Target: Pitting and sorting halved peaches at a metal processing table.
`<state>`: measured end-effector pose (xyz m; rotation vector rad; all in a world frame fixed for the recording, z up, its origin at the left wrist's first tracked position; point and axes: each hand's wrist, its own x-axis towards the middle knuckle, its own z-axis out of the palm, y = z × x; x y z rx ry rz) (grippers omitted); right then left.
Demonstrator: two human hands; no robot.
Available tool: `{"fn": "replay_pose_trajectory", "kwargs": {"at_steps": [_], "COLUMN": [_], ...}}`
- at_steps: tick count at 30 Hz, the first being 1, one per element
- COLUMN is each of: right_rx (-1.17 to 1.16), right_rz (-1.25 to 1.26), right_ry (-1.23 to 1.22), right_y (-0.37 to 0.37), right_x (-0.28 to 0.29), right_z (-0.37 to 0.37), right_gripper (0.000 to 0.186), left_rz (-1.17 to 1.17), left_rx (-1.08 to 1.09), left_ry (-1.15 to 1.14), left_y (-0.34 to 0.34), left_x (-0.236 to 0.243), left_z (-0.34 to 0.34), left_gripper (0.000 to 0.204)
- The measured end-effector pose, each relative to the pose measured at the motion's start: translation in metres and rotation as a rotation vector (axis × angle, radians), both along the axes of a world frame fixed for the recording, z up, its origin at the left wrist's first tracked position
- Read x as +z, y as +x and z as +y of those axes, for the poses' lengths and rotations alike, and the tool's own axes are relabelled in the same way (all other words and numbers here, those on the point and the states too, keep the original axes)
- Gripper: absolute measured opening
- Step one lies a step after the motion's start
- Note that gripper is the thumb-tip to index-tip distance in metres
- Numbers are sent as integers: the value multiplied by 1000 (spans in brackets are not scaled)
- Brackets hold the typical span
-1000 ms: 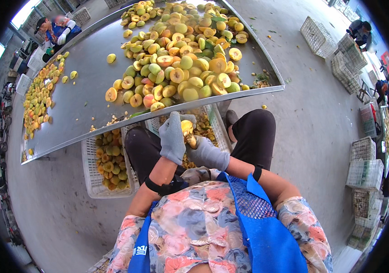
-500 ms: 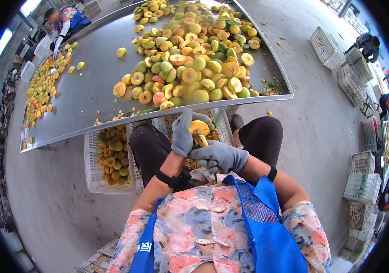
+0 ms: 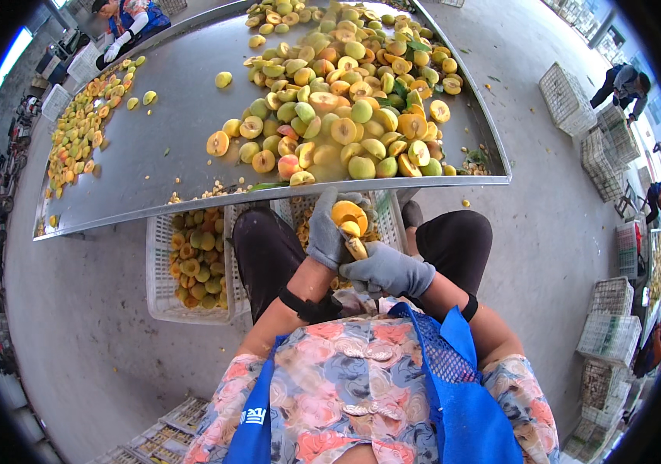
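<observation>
In its grey glove, my left hand [image 3: 324,234] closes around a yellow peach half [image 3: 346,210], cut face up. Wrapped in a matching glove, my right hand [image 3: 389,270] grips a tool by its wooden handle [image 3: 356,248]. The tool's tip meets the flesh, where a loosened piece or pit stands out; its exact shape is hidden. Both hands are close together over a white crate [image 3: 389,224] between my knees, just below the metal table's edge. Halved peaches [image 3: 338,131] lie heaped on the table beyond them.
The raised rim of the metal table [image 3: 284,195] runs in front of me. Beside my left knee stands a white crate [image 3: 157,290] of peach halves. A co-worker [image 3: 133,23] is at the table's far left. Stacked crates [image 3: 610,336] stand at the right.
The peach half has tipped so its cut face shows more, with the tool's tip now at its near side. The view has shifted slightly; both hands keep their hold.
</observation>
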<state>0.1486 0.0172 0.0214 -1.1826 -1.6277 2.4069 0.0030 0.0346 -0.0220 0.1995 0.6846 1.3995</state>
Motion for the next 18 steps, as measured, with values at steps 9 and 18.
{"fn": "replay_pose_trajectory", "kwargs": {"at_steps": [9,18], "right_rx": [12,122], "right_rz": [-267,-630], "right_ry": [905,1160], "right_y": [-6,35], "right_x": [-15,-103], "right_z": [-4,36], "right_gripper": [33,25], "left_rz": [30,731], "left_rx": [216,802], "left_ry": [-96,92], "left_y": [-43,-183], "left_x": [19,28], "left_z": [0,-48], "left_gripper": [37,22]}}
